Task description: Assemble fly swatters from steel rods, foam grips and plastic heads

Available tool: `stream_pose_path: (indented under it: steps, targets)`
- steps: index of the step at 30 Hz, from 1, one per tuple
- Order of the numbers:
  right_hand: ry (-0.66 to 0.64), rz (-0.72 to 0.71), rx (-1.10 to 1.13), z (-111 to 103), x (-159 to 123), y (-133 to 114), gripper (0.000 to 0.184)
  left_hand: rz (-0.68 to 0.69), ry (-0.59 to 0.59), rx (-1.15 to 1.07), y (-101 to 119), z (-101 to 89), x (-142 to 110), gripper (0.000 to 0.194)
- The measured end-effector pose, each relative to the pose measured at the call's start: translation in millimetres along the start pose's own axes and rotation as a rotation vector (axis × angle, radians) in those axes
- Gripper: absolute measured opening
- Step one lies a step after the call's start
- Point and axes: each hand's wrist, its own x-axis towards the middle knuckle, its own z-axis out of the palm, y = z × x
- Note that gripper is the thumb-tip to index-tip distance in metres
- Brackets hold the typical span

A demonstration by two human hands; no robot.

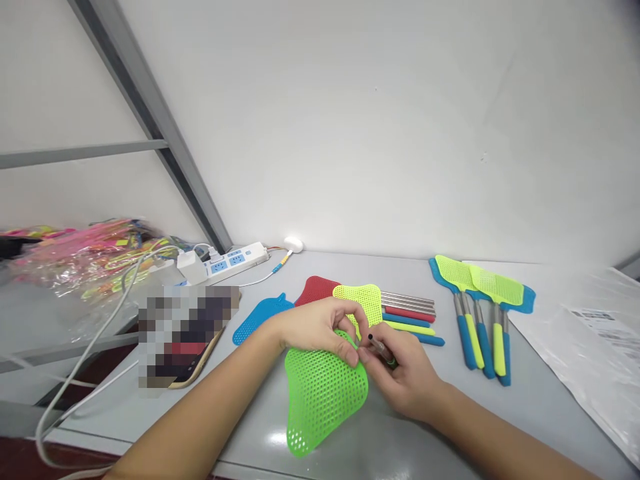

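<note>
1. A lime-green mesh swatter head (323,400) lies on the grey tabletop (240,427), its narrow neck between the hands.
2. The left hand (317,330) grasps that neck, fingers curled over it.
3. The right hand (403,380) pinches a slim steel tube (381,348) with a black end, right beside the neck.
4. A yellow mesh head (363,300) and a red mesh head (317,290) lie just behind the hands, beside a row of steel tubes (407,303).
5. Assembled swatters (480,313) with blue-and-yellow handles lie to the right.
</note>
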Motion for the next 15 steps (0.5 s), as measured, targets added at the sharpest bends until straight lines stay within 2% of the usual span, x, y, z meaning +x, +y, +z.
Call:
stream_pose_path:
  steps: [3,5,8,10,11,13,15]
  targets:
    - [0.048,0.064,0.023,-1,-1,-4,0.006,0.040,0.001,-0.106,-1,-5.8,-2,0.061]
    - [0.145,0.074,0.054,-1,-2,-6,0.006,0.099,0.017,-0.240,2,-9.3,-5,0.069]
    - [0.403,0.002,0.128,1,-1,-7,0.009,0.233,0.189,-0.505,5,-12.4,-7,0.086]
    - [0.546,-0.023,0.166,2,1,-7,0.013,0.315,0.305,-0.586,5,-11.6,-6,0.098]
    - [0.586,-0.016,0.176,3,3,-6,0.014,0.338,0.322,-0.594,3,-9.9,-6,0.101]
    - [0.615,0.016,0.187,2,6,-5,0.015,0.356,0.268,-0.586,-1,-3.8,-3,0.096]
    - [0.631,0.050,0.211,0,8,-4,0.016,0.349,0.207,-0.583,-7,4.7,1,0.074]
